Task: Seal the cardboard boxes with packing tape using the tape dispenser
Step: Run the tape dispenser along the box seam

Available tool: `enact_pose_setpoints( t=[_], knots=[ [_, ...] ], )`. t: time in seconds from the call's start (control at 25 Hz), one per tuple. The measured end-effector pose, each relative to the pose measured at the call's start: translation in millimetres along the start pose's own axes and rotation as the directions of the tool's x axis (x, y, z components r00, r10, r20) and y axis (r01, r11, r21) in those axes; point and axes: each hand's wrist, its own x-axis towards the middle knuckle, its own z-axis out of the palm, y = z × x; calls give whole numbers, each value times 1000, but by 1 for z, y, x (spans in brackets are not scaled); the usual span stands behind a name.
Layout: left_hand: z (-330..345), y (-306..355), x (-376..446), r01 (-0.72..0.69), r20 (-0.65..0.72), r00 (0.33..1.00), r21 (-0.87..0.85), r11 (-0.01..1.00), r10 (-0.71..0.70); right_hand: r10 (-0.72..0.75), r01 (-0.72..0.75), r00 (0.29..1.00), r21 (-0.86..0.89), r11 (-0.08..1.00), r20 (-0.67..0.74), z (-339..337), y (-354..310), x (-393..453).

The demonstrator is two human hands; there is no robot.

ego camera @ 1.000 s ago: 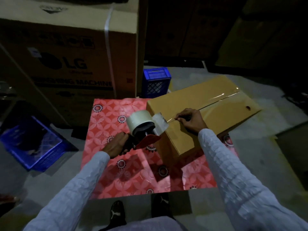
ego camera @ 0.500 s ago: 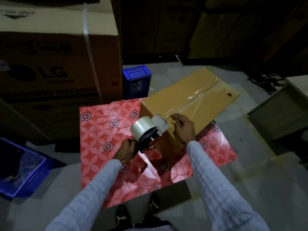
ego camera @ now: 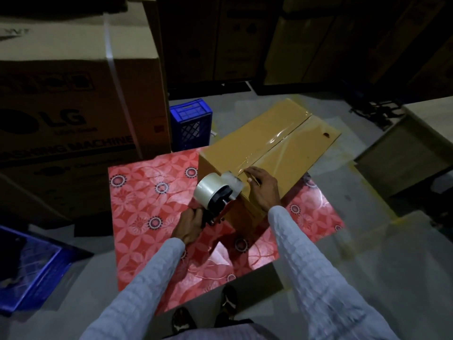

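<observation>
Tape dispenser [ego camera: 215, 197]: handle wrapped by the left hand [ego camera: 190, 224], hidden; cutting edge behind the roll and a loose tape flap, not discernible.
Cardboard box [ego camera: 267, 153]: near end face partly covered by the right hand [ego camera: 262, 190] and sleeve; far side unseen.
Large printed carton [ego camera: 73, 114]: cut off at left and top edges; upper lettering too dark to read.
Blue crate [ego camera: 27, 273]: cut by left edge, contents unclear.
Stacked cartons [ego camera: 245, 38] at rear: in shadow, markings illegible.
Shoes [ego camera: 203, 312]: partly cut off.
</observation>
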Motion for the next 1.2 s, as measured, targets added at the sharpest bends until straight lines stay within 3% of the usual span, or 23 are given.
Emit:
enact_pose_setpoints(
  t=[0.2, 0.28, 0.36, 0.44, 0.56, 0.72, 1.0, 1.2],
  knots=[
    [1, 21, -1, -25, -62, 998, 48, 999, 28, 101, -105, 992, 49, 993, 77, 7, -62, -21],
    [0, 18, 2, 4, -78, 997, 98, 995, 4, 160, -149, 980, -96, 984, 119, 22, -98, -27],
    [2, 15, 0, 28, -106, 994, 73, 997, -21, 209, -178, 976, -307, 935, 69, 37, -116, -37],
    [3, 15, -6, 13, -92, 996, 40, 999, -10, 174, -166, 985, -376, 912, -13, 48, -116, -43],
    [2, 7, 3, 17, -47, 999, 56, 998, -14, 89, -108, 993, -274, 956, -78, 54, -102, -44],
    [1, 11, 6, 22, -50, 999, 150, 988, -14, 92, -107, 988, -112, 988, -126, 56, -93, -43],
    [7, 18, -11, 20, -34, 999, 161, 987, -14, 17, -31, 987, -85, 996, -162, 58, -86, -47],
    [-17, -29, -17, 17, -63, 998, 258, 966, 0, -34, 35, 999, -147, 989, 11, 61, -68, -65]
  ],
)
